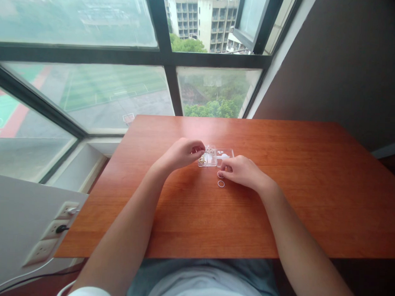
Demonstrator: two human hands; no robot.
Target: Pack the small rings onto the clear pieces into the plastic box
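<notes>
A small clear plastic box (pixel 207 164) lies with its lid (pixel 229 151) folded out to the right. Several small rings, some gold-coloured, show inside its compartments. My left hand (pixel 183 153) is at the box's left side with its fingers curled together; whatever they may hold is too small to make out. Just in front of the lid, my right hand (pixel 241 170) pinches a small pale ring (pixel 220 175) at the tabletop. A second white ring (pixel 221 184) lies flat on the wood, slightly nearer to me.
The reddish-brown wooden table (pixel 188 225) reaches back to a window with a dark frame (pixel 123 57). Wall sockets (pixel 54 229) with plugs and cables are at the lower left. A grey wall (pixel 333 70) rises on the right.
</notes>
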